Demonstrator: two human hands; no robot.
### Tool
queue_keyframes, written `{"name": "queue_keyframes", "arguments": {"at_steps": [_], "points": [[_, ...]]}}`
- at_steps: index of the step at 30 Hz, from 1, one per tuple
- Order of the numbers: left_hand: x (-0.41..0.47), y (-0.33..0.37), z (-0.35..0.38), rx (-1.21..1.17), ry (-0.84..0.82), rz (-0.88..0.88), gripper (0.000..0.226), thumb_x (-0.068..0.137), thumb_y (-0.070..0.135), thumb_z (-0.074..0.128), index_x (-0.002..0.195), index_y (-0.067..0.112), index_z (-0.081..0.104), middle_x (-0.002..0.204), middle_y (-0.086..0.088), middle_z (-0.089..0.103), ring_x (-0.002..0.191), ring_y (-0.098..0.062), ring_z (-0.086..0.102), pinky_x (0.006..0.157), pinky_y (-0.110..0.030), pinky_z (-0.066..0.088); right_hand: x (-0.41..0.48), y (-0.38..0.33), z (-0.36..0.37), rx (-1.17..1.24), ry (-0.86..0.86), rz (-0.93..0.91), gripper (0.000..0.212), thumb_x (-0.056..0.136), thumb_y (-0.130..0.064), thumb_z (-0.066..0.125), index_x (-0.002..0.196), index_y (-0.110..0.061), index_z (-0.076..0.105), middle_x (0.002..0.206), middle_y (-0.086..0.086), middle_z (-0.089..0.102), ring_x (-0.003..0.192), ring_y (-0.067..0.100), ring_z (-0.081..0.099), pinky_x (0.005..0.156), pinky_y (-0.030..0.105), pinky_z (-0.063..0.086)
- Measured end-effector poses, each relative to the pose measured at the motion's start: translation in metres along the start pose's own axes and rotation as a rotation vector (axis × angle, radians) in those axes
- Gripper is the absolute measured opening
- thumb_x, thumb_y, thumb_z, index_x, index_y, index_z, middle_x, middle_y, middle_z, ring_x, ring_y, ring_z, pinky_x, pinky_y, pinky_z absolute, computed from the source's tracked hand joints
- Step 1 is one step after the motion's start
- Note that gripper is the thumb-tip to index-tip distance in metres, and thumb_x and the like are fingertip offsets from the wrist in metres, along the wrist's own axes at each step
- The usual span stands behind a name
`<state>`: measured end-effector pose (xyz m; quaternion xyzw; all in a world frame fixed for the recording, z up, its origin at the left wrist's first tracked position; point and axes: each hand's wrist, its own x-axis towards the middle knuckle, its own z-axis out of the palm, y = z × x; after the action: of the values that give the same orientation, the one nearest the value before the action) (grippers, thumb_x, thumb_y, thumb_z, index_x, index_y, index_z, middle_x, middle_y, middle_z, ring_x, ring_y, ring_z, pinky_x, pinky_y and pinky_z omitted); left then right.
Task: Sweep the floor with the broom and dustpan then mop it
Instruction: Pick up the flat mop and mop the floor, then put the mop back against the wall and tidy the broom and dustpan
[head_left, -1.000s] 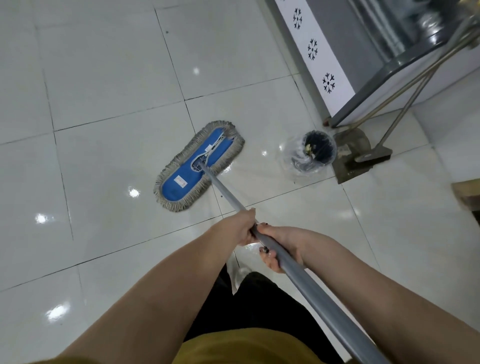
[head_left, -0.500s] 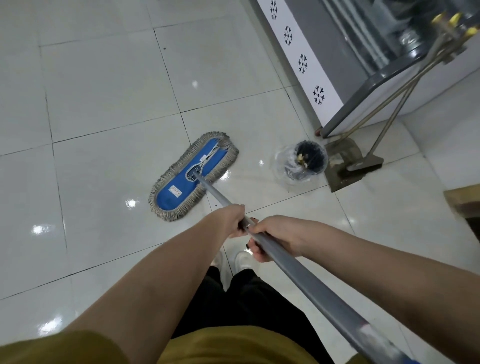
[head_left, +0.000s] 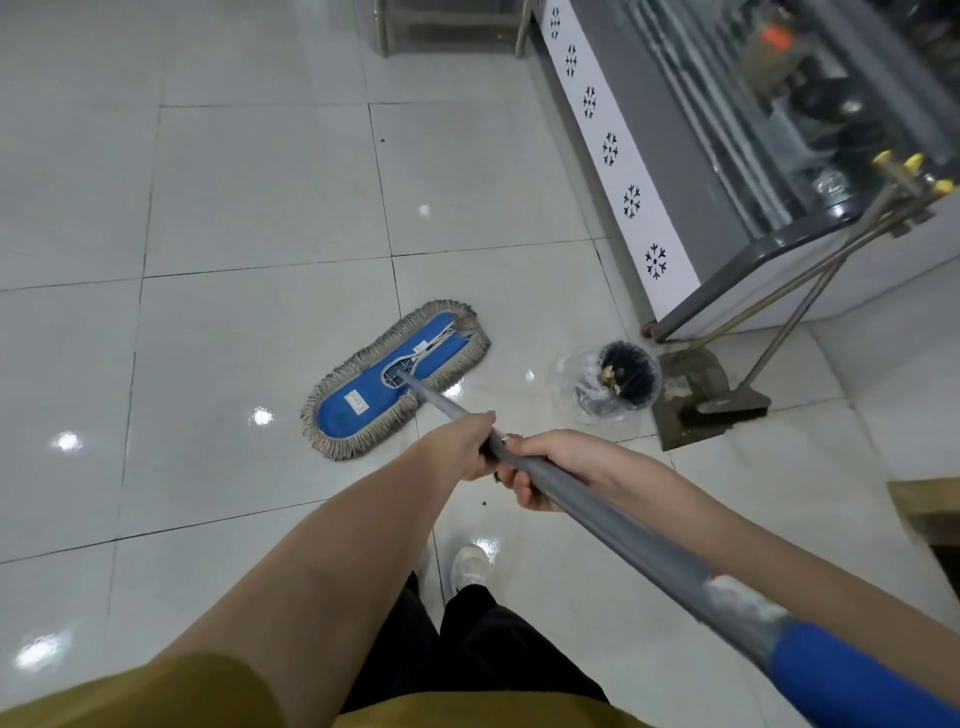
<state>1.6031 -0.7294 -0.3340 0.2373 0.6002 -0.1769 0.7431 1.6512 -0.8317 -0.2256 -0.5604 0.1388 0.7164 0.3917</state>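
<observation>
From the head view, we have the flat mop head (head_left: 395, 379) lying fully on the tiled floor (head_left: 234, 208) at about eleven o'clock from our hands, its blue pad and grey fringe slanted across a tile joint. The grey pole (head_left: 613, 525) runs back towards five o'clock. Our left hand (head_left: 462, 447) grips it nearer the head and our right hand (head_left: 550, 467) just behind, touching the left, with the fingers (head_left: 527, 496) of both curled right round it. We judge the pole light and stiff, the fringe soft and draggy, and the swivel joint loose, so hands set wider apart would steer it better. The glossy tiles throw back the lamps and look slippery when wet. A few crumbs (head_left: 484, 503) lie just below our hands. At one o'clock stands a lined bin (head_left: 618, 382). Beside it, the dustpan (head_left: 685, 395) and broom (head_left: 737, 405) lean on a display cabinet (head_left: 675, 130), so we take the sweeping for done.
</observation>
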Motion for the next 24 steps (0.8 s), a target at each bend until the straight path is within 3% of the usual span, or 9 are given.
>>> {"name": "queue_keyframes", "arguments": {"at_steps": [3, 6, 14, 18, 21, 24], "points": [[-0.003, 0.009, -0.004, 0.003, -0.027, 0.052, 0.032, 0.091, 0.037, 0.057, 0.089, 0.005, 0.051, 0.078, -0.009, 0.063, 0.069, -0.018, 0.064, 0.033, -0.023, 0.048, 0.001, -0.015, 0.005, -0.019, -0.012, 0.016, 0.026, 0.102, -0.019, 0.04, 0.083, -0.005, 0.05, 0.056, 0.007, 0.052, 0.033, 0.006, 0.049, 0.037, 0.013, 0.044], [-0.007, 0.017, -0.004, -0.033, -0.061, 0.107, 0.035, 0.093, 0.038, 0.054, 0.096, 0.003, 0.051, 0.081, -0.01, 0.064, 0.057, -0.018, 0.061, 0.032, -0.019, 0.045, 0.002, -0.031, 0.01, -0.087, 0.0, 0.043, 0.028, 0.102, -0.02, 0.038, 0.082, -0.004, 0.049, 0.05, 0.005, 0.053, 0.032, 0.005, 0.049, 0.034, 0.012, 0.042], [-0.026, 0.032, -0.005, -0.066, -0.066, 0.182, 0.033, 0.096, 0.034, 0.049, 0.086, 0.004, 0.042, 0.069, -0.01, 0.052, 0.024, -0.014, 0.046, 0.028, -0.011, 0.035, -0.004, -0.053, 0.025, -0.11, 0.018, 0.073, 0.027, 0.102, -0.019, 0.038, 0.082, -0.004, 0.049, 0.051, 0.008, 0.056, 0.031, 0.006, 0.049, 0.032, 0.014, 0.042], [-0.035, 0.044, -0.008, -0.044, -0.032, 0.159, 0.023, 0.096, 0.026, 0.05, 0.091, 0.004, 0.047, 0.08, -0.004, 0.055, 0.052, -0.008, 0.06, 0.026, -0.008, 0.032, -0.014, -0.064, 0.036, -0.21, 0.007, 0.12, 0.033, 0.103, -0.028, 0.034, 0.079, -0.009, 0.046, 0.042, 0.0, 0.055, 0.029, 0.006, 0.049, 0.026, 0.012, 0.033], [-0.041, 0.048, -0.018, 0.128, 0.031, 0.146, 0.028, 0.095, 0.02, 0.049, 0.073, 0.004, 0.041, 0.051, -0.008, 0.053, 0.02, -0.013, 0.043, 0.026, -0.008, 0.029, -0.016, -0.06, 0.047, -0.122, -0.006, 0.089, 0.03, 0.104, -0.023, 0.031, 0.082, -0.008, 0.046, 0.041, 0.007, 0.055, 0.027, 0.008, 0.05, 0.025, 0.013, 0.033], [-0.039, 0.044, -0.027, 0.222, 0.055, 0.162, 0.029, 0.095, 0.02, 0.05, 0.072, 0.005, 0.042, 0.031, -0.006, 0.045, 0.016, -0.012, 0.038, 0.026, -0.008, 0.03, -0.013, -0.048, 0.052, -0.05, -0.017, 0.067, 0.027, 0.104, -0.02, 0.031, 0.086, -0.005, 0.046, 0.043, 0.009, 0.056, 0.028, 0.01, 0.051, 0.025, 0.013, 0.034]]}}
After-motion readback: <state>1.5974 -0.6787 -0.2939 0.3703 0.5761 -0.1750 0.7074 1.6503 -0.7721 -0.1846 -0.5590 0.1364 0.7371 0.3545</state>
